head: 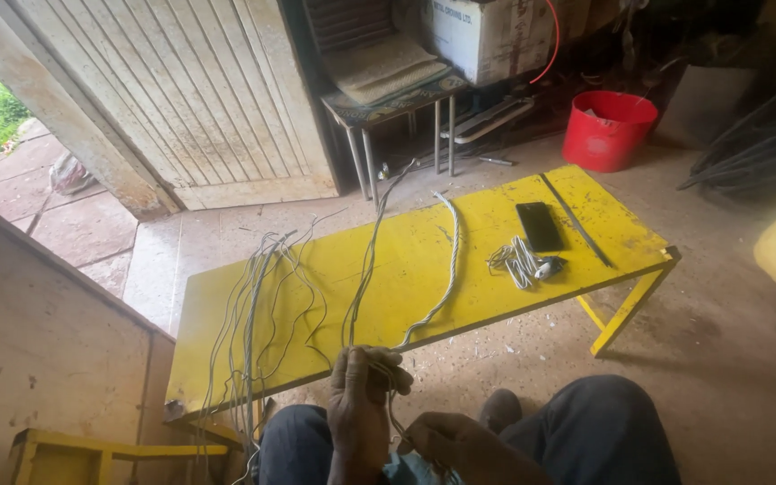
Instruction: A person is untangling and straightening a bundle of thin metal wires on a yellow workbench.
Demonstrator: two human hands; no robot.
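— What does the left hand (pixel 358 409) have hold of?

— Its fingers are curled tight round a thin bundle of grey wire strands (pixel 365 269), pinched just above the knees. From the fist the strands run up and away across the yellow bench (pixel 496 216) toward the door.

— And the right hand (pixel 460 445)?

— Lower, near the lap, partly cut off by the frame edge. It lies against the strands hanging below the left fist, but I cannot tell whether it is closed on them.

— Anything else on the bench?

— A twisted cable (pixel 446 269) curves beside the held strands. A loose sheaf of wires (pixel 253 305) drapes over the near left edge. Toward the right lie a small wire coil (pixel 518 260), a black phone (pixel 539 225) just beyond it, and a thin dark rod (pixel 577 220).

— Behind the bench?

— A red bucket (pixel 608 130) on the floor, and a metal-legged stool (pixel 397 103) near the wooden door (pixel 190 90).
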